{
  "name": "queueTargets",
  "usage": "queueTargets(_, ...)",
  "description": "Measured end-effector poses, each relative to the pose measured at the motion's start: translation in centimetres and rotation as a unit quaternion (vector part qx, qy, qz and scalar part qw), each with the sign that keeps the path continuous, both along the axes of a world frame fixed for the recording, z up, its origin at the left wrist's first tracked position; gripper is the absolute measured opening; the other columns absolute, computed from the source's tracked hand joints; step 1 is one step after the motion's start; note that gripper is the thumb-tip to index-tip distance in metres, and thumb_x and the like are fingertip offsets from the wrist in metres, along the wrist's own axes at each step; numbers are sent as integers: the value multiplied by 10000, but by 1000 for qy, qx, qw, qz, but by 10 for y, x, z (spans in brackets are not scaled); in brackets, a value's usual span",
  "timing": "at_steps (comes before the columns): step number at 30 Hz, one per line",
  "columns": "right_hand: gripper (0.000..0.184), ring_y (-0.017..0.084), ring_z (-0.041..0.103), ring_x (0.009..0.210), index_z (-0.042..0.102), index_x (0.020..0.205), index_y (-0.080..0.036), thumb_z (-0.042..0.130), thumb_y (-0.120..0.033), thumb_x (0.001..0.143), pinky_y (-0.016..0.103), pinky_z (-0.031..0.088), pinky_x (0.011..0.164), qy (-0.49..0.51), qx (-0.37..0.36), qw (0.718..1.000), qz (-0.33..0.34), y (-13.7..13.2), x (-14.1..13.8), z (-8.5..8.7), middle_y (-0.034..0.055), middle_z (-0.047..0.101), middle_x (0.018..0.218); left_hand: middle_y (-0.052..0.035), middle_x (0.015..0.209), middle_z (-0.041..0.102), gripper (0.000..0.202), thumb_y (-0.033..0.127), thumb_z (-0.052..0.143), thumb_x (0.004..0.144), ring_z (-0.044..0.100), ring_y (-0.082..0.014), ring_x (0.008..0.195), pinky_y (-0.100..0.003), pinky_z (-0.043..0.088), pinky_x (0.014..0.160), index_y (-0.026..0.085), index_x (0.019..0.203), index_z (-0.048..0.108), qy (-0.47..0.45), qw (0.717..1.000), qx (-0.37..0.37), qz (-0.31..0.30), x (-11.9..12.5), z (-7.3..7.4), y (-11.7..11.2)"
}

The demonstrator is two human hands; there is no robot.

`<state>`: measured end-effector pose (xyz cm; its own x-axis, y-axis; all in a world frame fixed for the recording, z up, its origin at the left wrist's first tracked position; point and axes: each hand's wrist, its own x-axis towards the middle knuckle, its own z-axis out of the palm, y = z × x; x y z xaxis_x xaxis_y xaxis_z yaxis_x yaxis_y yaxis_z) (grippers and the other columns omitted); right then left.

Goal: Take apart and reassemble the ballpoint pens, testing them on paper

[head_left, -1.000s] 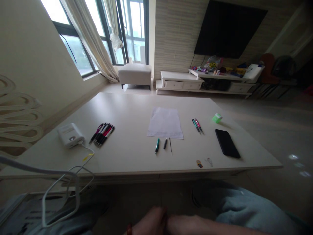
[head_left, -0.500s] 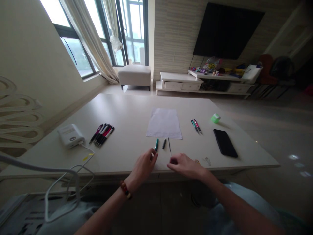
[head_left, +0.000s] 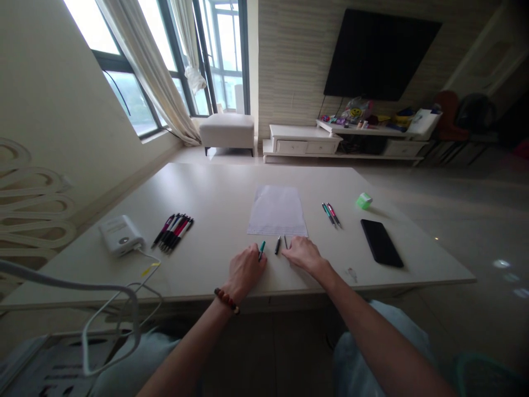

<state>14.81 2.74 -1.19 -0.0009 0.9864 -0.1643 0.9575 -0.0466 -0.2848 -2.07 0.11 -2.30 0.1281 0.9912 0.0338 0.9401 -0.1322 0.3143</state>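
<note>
Pale table (head_left: 215, 187), lined paper sheet (head_left: 276, 210), pens (head_left: 172, 230), black smartphone (head_left: 381, 243), white power bank (head_left: 121, 235), small green block (head_left: 364, 200)

Home living room: wall-mounted TV (head_left: 382, 54), white TV cabinet (head_left: 306, 147), upholstered ottoman (head_left: 226, 129), curtains (head_left: 142, 60)

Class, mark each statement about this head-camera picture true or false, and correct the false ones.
The left hand wears a beaded bracelet. True.
The right hand is holding the phone. False: the phone lies on the table, off to the right of that hand.
The sheet of paper lies beyond both hands. True.
The bunched pens lie to the right of the sheet of paper. False: they lie to its left.
</note>
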Motion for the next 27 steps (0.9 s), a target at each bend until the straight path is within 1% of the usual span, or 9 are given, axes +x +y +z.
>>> queueTargets(3,254,296,673,836,711,853,-95,583,-248,695,287,473,644,-8,0,1000,-9,2,4,-5,226,701,889,-64,777,650,201,341,401,893,609,-193,694,-276,357,597,196,831,526,-49,999,12,-15,-7,3,-11)
queueTargets(5,207,291,675,815,705,795,-96,601,-228,674,277,472,633,10,3,1000,-12,4,9,-6,218,704,852,-41,760,632,228,366,376,906,585,-171,666,-266,351,589,203,827,516,-96,995,18,-27,-10,5,-20)
queueTargets(8,155,227,675,689,664,735,-113,588,-243,702,242,469,572,142,35,989,-21,3,17,1,151,706,729,-21,748,604,252,393,353,913,552,-156,653,-265,364,608,209,823,498,-157,986,23,-44,-13,8,-32)
queueTargets(10,172,165,644,573,625,763,-124,543,-275,758,213,457,497,295,72,953,-23,-1,17,11,98,694,681,-16,750,592,255,406,350,913,538,-154,655,-267,371,618,211,823,487,-187,980,27,-55,-15,10,-37)
queueTargets(12,216,134,616,524,589,794,-130,511,-331,802,198,441,438,434,106,895,-14,-8,13,23,74,685,683,-13,750,587,252,411,353,912,528,-152,655,-263,369,612,213,821,479,-210,975,29,-63,-16,12,-41)
queueTargets(14,262,132,615,540,575,808,-133,521,-389,810,194,436,417,517,128,846,5,-17,7,32,71,681,698,-11,755,589,242,404,358,911,525,-150,657,-257,367,606,214,817,476,-225,971,33,-69,-16,13,-42)
queueTargets(16,285,134,617,555,577,817,-134,549,-417,801,194,437,414,553,133,822,23,-25,2,38,72,681,708,-9,761,593,232,396,364,910,524,-148,659,-252,366,604,216,815,476,-233,969,36,-73,-15,13,-42)
queueTargets(20,303,129,611,556,584,817,-136,559,-437,802,195,439,416,564,125,815,43,-31,-3,39,75,683,727,-8,759,595,222,383,377,908,522,-145,661,-249,372,611,213,808,480,-235,968,42,-83,-13,13,-41)
queueTargets(27,304,128,606,560,600,814,-136,563,-438,801,201,442,428,536,118,835,44,-29,-3,35,72,685,741,-11,761,596,222,378,378,911,521,-141,659,-253,381,620,209,821,490,-238,966,39,-90,-11,13,-41)
